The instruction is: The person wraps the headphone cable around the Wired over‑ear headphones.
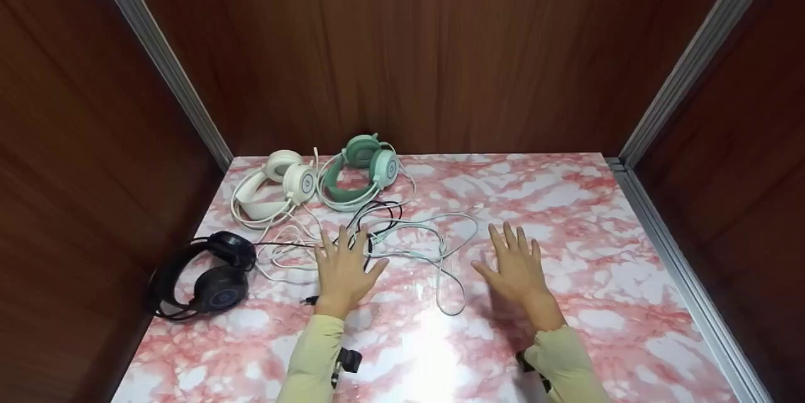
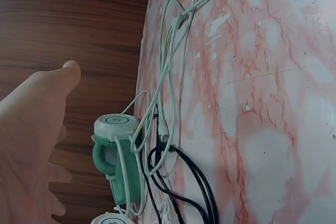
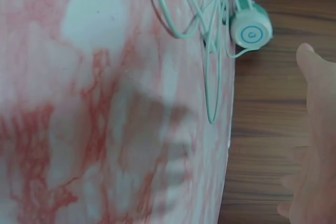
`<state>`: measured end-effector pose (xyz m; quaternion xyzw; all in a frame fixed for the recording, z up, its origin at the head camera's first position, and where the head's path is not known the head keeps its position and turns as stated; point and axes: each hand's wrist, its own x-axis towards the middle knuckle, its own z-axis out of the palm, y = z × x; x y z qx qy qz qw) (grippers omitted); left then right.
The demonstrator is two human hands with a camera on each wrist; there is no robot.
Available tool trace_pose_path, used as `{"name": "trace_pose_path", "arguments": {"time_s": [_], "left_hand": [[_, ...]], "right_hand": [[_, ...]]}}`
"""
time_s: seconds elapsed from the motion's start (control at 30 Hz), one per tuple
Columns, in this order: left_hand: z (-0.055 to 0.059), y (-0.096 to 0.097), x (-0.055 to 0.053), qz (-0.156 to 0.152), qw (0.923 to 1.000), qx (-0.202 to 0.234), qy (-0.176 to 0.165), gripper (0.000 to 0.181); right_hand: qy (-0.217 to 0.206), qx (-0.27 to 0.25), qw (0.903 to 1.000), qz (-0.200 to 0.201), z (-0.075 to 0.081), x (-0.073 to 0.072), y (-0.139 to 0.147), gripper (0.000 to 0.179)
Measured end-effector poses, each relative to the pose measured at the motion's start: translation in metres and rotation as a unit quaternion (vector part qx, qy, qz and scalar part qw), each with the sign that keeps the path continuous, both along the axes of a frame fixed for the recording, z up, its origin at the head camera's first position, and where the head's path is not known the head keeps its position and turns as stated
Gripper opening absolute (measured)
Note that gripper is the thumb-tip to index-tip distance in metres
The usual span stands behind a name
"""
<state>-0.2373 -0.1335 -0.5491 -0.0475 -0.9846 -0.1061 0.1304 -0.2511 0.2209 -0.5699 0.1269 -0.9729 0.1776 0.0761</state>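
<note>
My left hand (image 1: pixel 343 274) hovers palm down over the tangled cables with its fingers spread, holding nothing. To the right of the cables, my right hand (image 1: pixel 517 271) is also held over the table, fingers straight and apart. Black headphones (image 1: pixel 223 287) lie at the left edge of the table. Cream headphones (image 1: pixel 267 208) stand behind them. Green headphones (image 1: pixel 388 168) sit to the right of the cream pair, near the back wall. Pale cables (image 1: pixel 434 258) run in loose loops between the hands, with a black cable (image 2: pixel 197 174) bundled among them.
The table (image 1: pixel 629 327) has a red and white marbled top. Brown wood-grain panels (image 1: pixel 427 57) enclose it at the back and both sides, with metal rails (image 1: pixel 679 252) along the corners. A small black plug (image 1: pixel 309 300) lies beside the left wrist.
</note>
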Motion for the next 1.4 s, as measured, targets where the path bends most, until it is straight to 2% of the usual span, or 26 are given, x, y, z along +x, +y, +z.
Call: {"name": "trace_pose_path", "arguments": {"time_s": [0.1, 0.17, 0.27, 0.47, 0.53, 0.63, 0.73, 0.87, 0.93, 1.07, 1.13, 1.2, 1.27, 1.4], "left_hand": [[0.004, -0.011, 0.003, -0.004, 0.9999, 0.015, 0.004, 0.076], [0.011, -0.026, 0.008, -0.006, 0.9991, 0.041, 0.006, 0.073], [0.022, -0.058, 0.018, -0.003, 0.9966, 0.082, 0.009, 0.067], [0.037, -0.131, 0.044, 0.039, 0.9918, 0.122, 0.000, 0.065], [0.039, -0.151, 0.053, 0.053, 0.9883, 0.141, 0.021, 0.060], [0.042, -0.176, 0.067, 0.076, 0.9790, 0.174, 0.074, 0.049], [0.043, -0.197, 0.078, 0.116, 0.9643, 0.209, 0.114, 0.037], [0.034, -0.225, 0.086, 0.184, 0.9506, 0.230, 0.098, 0.034], [0.024, -0.235, 0.089, 0.200, 0.9514, 0.227, 0.059, 0.040], [0.001, -0.242, 0.091, 0.156, 0.9578, 0.237, -0.048, 0.066], [-0.010, -0.240, 0.090, 0.134, 0.9559, 0.251, -0.070, 0.080], [-0.018, -0.237, 0.089, 0.131, 0.9563, 0.252, -0.070, 0.093], [-0.024, -0.235, 0.086, 0.140, 0.9571, 0.248, -0.052, 0.100], [-0.030, -0.233, 0.079, 0.159, 0.9564, 0.244, -0.020, 0.096]], "right_hand": [[-0.002, 0.000, 1.0000, 0.003, 0.002, 0.001, 0.000, 0.083], [-0.002, -0.003, 1.0000, 0.004, 0.004, 0.003, -0.001, 0.082], [-0.001, -0.016, 0.9997, 0.015, 0.009, 0.009, -0.002, 0.079], [-0.004, -0.058, 0.9969, 0.053, 0.014, 0.023, -0.007, 0.072], [0.000, -0.068, 0.9958, 0.061, 0.014, 0.027, -0.009, 0.070], [0.009, -0.078, 0.9944, 0.070, 0.012, 0.031, -0.012, 0.069], [0.009, -0.087, 0.9932, 0.077, 0.009, 0.034, -0.014, 0.066], [-0.002, -0.097, 0.9920, 0.081, 0.002, 0.037, -0.016, 0.061], [-0.008, -0.098, 0.9920, 0.079, -0.001, 0.040, -0.015, 0.058], [-0.024, -0.099, 0.9918, 0.077, -0.004, 0.045, -0.015, 0.054], [-0.030, -0.107, 0.9907, 0.078, -0.005, 0.046, -0.017, 0.052], [-0.030, -0.117, 0.9893, 0.081, -0.005, 0.046, -0.021, 0.050], [-0.026, -0.132, 0.9870, 0.088, -0.004, 0.046, -0.027, 0.047], [-0.008, -0.170, 0.9786, 0.116, -0.003, 0.045, -0.043, 0.037]]}}
